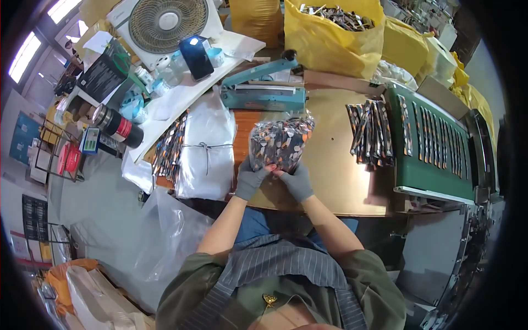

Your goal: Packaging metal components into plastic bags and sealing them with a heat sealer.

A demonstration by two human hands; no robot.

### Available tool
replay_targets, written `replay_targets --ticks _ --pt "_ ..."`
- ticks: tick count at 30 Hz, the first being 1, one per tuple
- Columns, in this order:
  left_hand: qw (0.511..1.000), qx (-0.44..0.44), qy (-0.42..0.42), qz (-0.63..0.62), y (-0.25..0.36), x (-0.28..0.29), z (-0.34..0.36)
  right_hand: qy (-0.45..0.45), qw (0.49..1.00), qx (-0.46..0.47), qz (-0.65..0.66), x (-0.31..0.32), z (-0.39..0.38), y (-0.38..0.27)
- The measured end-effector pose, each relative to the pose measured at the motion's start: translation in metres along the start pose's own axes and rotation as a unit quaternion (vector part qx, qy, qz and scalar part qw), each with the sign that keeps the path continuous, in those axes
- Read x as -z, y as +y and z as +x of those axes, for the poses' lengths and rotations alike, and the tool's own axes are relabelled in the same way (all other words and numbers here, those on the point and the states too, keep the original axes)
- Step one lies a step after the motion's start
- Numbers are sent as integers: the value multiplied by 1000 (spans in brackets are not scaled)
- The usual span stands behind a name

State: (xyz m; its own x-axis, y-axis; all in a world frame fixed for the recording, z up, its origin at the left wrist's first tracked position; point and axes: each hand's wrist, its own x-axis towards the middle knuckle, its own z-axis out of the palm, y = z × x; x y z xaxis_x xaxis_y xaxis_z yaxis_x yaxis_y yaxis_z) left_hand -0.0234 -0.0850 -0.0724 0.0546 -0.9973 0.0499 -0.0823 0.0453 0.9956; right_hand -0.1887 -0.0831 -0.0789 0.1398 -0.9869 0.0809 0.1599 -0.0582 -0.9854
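Observation:
Both my hands wear grey gloves with bare fingertips. Between them they hold a clear plastic bag [281, 140] packed with dark sticks patterned in orange and white. My left hand [252, 180] closes round its lower left corner, and my right hand [297, 182] grips the lower right. Thumbs meet near the bottom edge; the fingers behind are hidden. Just beyond the bag stands a teal hand sealer [264, 98] with its lever arm raised. Left of the bag lies a stack of clear bags [204, 159] tied with dark string. To the right, a loose pile of patterned sticks [371, 132] rests on the table.
A green conveyor belt [434, 179] at right carries a row of sticks. Far back stands a yellow sack [335, 47] full of sticks. On the white shelf at left are a fan [168, 25], a phone [196, 58] and a black thermos [118, 125]. A plastic sheet [165, 236] hangs at lower left.

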Motion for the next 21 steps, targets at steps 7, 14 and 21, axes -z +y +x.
replay_targets --ticks 7,14,21 --pt "995 41 -80 -35 38 14 -6 32 991 74 103 5 42 -123" --pt "985 122 -120 2 88 8 46 53 993 94 -51 27 128 -119" --pt "981 164 -105 -4 47 35 119 230 904 106 -343 48 250 -112"
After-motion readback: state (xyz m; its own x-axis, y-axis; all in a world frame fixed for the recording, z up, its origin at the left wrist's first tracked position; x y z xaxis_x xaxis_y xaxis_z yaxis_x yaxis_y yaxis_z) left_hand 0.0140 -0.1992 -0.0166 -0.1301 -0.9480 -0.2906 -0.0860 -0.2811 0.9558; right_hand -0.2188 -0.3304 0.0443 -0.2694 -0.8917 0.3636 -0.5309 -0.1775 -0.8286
